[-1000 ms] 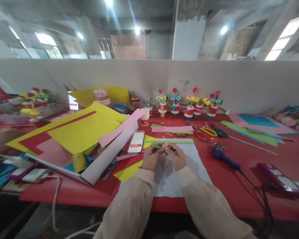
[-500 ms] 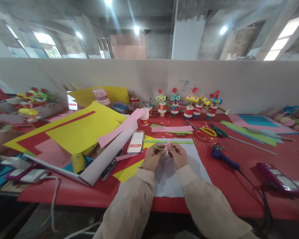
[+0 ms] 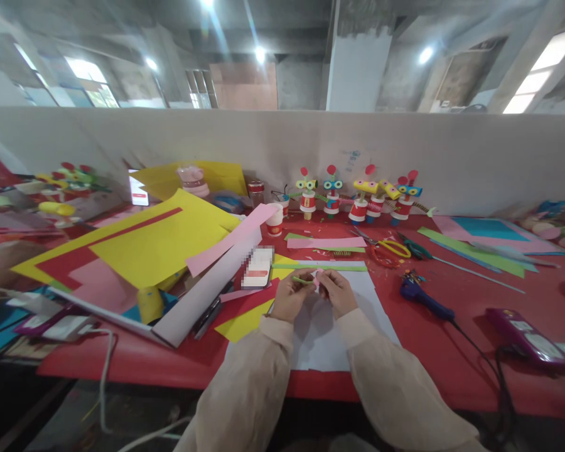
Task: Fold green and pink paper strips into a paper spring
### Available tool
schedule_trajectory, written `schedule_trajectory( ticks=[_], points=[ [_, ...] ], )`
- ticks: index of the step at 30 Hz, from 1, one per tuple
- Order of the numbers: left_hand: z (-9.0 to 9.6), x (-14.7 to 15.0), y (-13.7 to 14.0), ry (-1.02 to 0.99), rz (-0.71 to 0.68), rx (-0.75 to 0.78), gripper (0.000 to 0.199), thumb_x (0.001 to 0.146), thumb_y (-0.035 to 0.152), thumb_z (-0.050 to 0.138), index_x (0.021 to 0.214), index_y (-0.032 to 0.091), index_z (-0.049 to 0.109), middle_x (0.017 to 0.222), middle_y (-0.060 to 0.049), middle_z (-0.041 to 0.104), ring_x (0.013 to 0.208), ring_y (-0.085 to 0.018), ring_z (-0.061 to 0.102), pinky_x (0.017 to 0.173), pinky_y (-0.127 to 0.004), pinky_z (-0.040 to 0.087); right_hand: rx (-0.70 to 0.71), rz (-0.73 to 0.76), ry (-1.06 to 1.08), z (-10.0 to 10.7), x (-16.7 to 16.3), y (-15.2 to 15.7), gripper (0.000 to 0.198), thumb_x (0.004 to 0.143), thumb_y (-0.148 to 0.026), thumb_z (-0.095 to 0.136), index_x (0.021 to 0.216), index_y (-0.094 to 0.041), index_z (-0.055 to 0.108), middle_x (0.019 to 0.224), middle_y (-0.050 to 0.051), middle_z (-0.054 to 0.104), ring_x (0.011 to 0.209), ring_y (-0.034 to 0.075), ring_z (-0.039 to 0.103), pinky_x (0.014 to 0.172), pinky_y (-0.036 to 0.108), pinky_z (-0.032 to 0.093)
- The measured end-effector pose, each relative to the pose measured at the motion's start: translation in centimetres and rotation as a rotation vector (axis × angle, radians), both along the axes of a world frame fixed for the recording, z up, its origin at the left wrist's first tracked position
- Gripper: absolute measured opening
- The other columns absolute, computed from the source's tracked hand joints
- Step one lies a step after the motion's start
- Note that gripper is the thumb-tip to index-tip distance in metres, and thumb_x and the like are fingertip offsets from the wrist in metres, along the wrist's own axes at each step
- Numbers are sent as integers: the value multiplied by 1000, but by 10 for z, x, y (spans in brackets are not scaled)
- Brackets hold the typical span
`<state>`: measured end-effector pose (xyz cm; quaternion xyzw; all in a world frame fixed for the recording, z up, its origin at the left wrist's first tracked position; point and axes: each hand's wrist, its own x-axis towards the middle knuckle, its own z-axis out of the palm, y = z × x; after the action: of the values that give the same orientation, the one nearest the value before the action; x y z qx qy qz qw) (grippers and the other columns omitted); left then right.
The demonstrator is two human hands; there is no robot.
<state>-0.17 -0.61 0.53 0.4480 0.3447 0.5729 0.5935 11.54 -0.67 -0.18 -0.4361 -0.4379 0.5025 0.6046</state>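
Observation:
My left hand and my right hand meet above a white sheet. The left fingers are closed on a thin green paper strip, whose end sticks out to the left. Between both hands' fingertips is a small pink paper piece, pinched by the right thumb and fingers. Whether the green strip joins the pink piece is hidden by the fingers. A long light-green strip lies across the sheet's far edge, just beyond my hands. A phone lies to the left of them.
Several paper-cup figures stand along the back partition. Scissors, pliers and a blue glue gun with a cord lie right. Large yellow sheets and a rolled sheet cover the left. Another person's hand is far left.
Both hands stay in nearly the same place, with small finger movements around the pink piece. The whole view has shifted slightly. The other person's hand at the far left has moved a little.

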Motion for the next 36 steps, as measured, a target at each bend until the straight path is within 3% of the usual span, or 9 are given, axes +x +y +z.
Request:
schedule_trajectory(
  ticks=[7,11,16,23,29,36],
  points=[
    [2,-1,-2,-124,9,-104,31,50,21,80,74,16,60,59,1,60,55,-13,57,58,-28,45,149,-7,-113,7,-4,-8,30,70,-50,63,72,-19,61,58,-1,57,45,10,48,40,22,36],
    [2,0,-1,-92,41,-26,30,50,24,81,68,15,59,58,1,60,55,-13,56,59,-28,46,222,-72,-240,8,-4,-10,25,71,-46,63,66,-21,62,65,0,57,46,10,50,43,23,41],
    [0,2,1,-86,29,50,26,53,27,79,62,16,58,61,1,59,58,-13,56,60,-28,46,209,-76,-205,7,-3,-8,21,72,-41,63,66,-21,63,62,-1,59,49,11,52,49,25,43],
    [-2,0,3,-37,43,43,26,53,25,79,67,16,58,61,1,59,57,-13,57,60,-28,46,76,-14,-31,1,-3,-3,21,66,-40,68,64,-20,62,55,-1,61,50,12,53,45,24,38],
    [2,1,-2,-35,18,-5,32,52,21,78,77,17,58,59,4,58,53,-10,54,57,-25,45,-68,-1,121,-1,0,1,31,59,-40,71,47,-19,51,38,-7,44,36,7,33,39,23,22],
    [6,-1,-4,-127,-4,-110,42,48,20,80,85,17,60,62,2,60,54,-10,55,56,-24,44,-126,17,145,3,-1,-1,33,57,-41,72,48,-19,50,34,-8,41,33,5,29,37,22,14]
  ],
)
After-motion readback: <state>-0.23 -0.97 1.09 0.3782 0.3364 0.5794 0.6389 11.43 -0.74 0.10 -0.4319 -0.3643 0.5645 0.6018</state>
